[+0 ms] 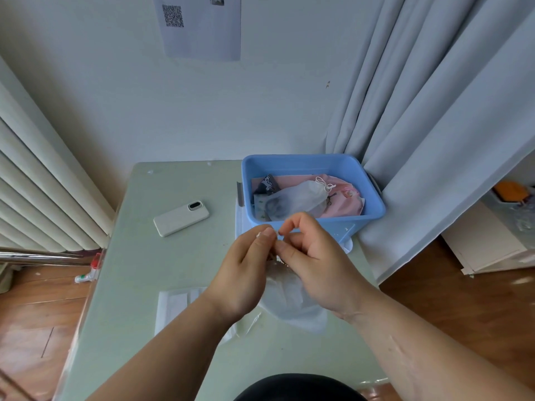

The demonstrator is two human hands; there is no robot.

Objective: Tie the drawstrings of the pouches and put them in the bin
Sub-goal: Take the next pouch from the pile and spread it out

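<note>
White pouch is hanging near the blue bin, left grip and right grip both pinching its top.

Your pale green table carries a white phone lying camera-side up towards the far left, a blue bin on its far right corner, and flat white fabric pieces nearer you, left of centre.

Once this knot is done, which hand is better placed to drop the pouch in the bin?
Right hand, probably: the bin sits just beyond it, to the right, and it pinches the pouch at its neck. The left hand would have to cross over.
</note>
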